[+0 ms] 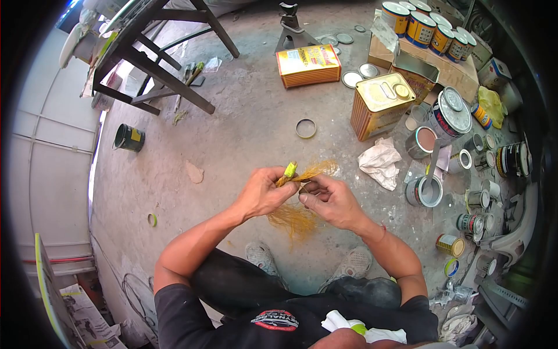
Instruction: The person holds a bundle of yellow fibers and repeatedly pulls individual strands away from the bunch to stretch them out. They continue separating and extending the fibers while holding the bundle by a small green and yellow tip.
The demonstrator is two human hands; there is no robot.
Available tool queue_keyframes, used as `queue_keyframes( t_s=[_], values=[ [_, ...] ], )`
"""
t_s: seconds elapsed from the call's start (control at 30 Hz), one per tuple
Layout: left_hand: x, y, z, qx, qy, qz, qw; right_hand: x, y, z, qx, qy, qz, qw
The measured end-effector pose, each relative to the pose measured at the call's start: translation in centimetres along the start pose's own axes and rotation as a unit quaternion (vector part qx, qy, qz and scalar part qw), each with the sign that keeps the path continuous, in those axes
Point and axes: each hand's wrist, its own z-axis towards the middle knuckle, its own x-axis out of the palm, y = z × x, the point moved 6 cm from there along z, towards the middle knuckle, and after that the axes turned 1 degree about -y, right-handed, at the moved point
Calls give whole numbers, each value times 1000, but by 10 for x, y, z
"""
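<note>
My left hand (264,191) is closed around a yellow rope (283,181) whose end is wrapped in bright green tape (290,170). Beyond the grip, the rope is unravelled: one bunch of loose strands fans out to the upper right, and another bunch of frayed fibres (293,224) hangs below my hands. My right hand (331,202) is beside the left, with thumb and fingers pinched together on some of the strands. The exact strands between its fingertips are too fine to make out.
On the concrete floor ahead lie a metal ring (306,128), a thinner tin (309,65) on its side and an upright square tin (382,104). A crumpled white cloth (379,163) and several paint cans (424,191) are to the right. A dark trestle (168,72) stands upper left, near a black can (129,138).
</note>
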Motion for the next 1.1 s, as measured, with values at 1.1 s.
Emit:
queue_keyframes(
  t_s=[1.1],
  values=[
    [1,-17,-8,42,56,-92,993,-2,-6,6,68,8,110,992]
  ],
)
